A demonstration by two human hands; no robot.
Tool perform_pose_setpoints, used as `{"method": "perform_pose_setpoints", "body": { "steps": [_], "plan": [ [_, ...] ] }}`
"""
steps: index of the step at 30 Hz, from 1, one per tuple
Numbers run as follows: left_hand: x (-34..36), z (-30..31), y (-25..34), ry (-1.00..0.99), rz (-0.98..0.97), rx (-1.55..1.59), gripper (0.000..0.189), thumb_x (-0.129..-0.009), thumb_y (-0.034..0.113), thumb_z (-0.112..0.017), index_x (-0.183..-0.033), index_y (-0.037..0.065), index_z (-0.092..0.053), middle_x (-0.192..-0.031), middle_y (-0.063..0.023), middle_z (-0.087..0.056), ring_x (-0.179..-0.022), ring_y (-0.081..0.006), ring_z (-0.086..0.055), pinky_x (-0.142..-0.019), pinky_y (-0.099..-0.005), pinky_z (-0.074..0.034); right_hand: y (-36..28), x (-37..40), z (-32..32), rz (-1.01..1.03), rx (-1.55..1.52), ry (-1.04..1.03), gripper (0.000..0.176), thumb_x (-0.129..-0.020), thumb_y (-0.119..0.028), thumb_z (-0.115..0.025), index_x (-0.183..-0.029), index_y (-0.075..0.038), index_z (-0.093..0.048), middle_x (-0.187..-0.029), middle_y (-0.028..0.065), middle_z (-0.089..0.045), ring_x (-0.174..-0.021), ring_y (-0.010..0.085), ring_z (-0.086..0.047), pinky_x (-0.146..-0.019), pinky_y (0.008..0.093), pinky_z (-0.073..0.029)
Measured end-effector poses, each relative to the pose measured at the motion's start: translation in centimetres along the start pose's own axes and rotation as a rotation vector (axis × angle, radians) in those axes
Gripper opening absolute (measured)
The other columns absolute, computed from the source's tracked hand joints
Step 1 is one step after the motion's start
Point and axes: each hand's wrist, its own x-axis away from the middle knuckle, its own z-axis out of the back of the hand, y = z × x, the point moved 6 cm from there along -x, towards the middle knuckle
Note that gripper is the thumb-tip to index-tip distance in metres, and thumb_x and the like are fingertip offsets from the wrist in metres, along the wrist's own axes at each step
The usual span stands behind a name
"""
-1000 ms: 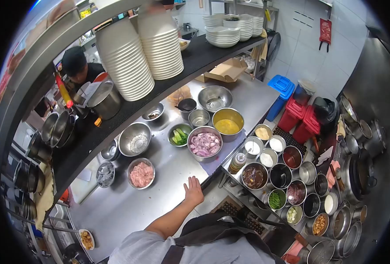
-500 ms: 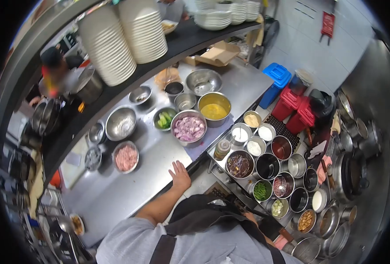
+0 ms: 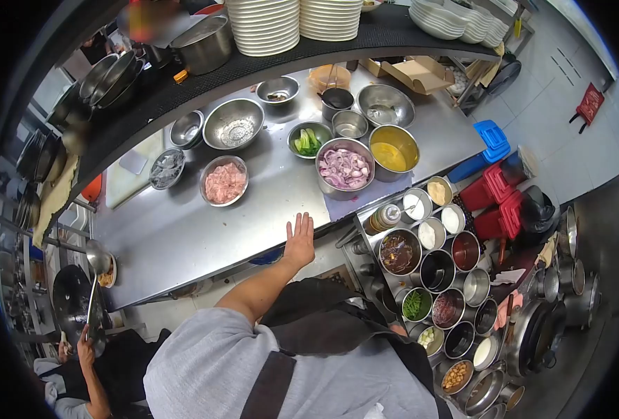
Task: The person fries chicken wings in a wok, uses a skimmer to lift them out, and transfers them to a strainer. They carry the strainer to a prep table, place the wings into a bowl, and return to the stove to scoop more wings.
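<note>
My left hand lies flat on the front edge of the steel worktable, its fingers stretched out and nothing held. Just beyond it stands a steel pot of peeled, cut shallots. Beside that are a pot of yellow liquid and a bowl of green vegetable pieces. Left of my hand sits a bowl of pale pink raw meat. Of my right arm, only a sliver of skin shows beside the black apron; its fingers are hidden.
Several pots of sauces and ingredients crowd a cart at right, with a capped bottle among them. Plate stacks stand on the shelf above. At lower left a co-worker's hand grips a ladle by a wok.
My view has swung left and down, so the table and pots sit further right. A co-worker with a ladle has come into view. My left hand stays on the table edge.
</note>
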Motion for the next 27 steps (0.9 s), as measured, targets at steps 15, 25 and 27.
{"method": "perform_pose_setpoints", "body": {
  "steps": [15,25,27],
  "plan": [
    [-0.3,-0.1,-0.2,0.054,-0.056,-0.032,0.070,-0.075,0.009,-0.049,-0.136,-0.010,-0.022,-0.145,-0.0237,-0.015,-0.137,-0.0381,-0.009,-0.108,-0.0563,-0.010,-2.7,1.3,0.3,-0.068,-0.212,0.192,0.025,-0.076,-0.012,-0.055,-0.097,-0.005,-0.066,-0.085,0.0237,-0.062,-0.084,0.0393,-0.061,-0.076,0.0464,-0.048],
    [-1.4,3.8,-1.8,0.306,-0.275,0.152,0.053,-0.064,0.010,-0.060,-0.114,-0.001,-0.046,-0.120,-0.0181,-0.041,-0.119,-0.0330,-0.037,-0.096,-0.0455,-0.032,-4.6,3.0,-0.1,-0.293,-0.248,0.198,0.026,-0.076,-0.010,-0.054,-0.098,-0.010,-0.068,-0.086,0.0233,-0.063,-0.086,0.0379,-0.061,-0.080,0.0444,-0.048],
    [-1.2,3.7,-2.0,0.327,-0.305,0.163,0.053,-0.064,0.010,-0.060,-0.114,-0.001,-0.046,-0.120,-0.0180,-0.042,-0.119,-0.0332,-0.037,-0.097,-0.0450,-0.031,-5.2,2.7,0.1,-0.305,-0.329,0.250,0.027,-0.077,-0.011,-0.054,-0.100,-0.012,-0.068,-0.089,0.0231,-0.063,-0.088,0.0383,-0.061,-0.080,0.0450,-0.048]
  ]
}}
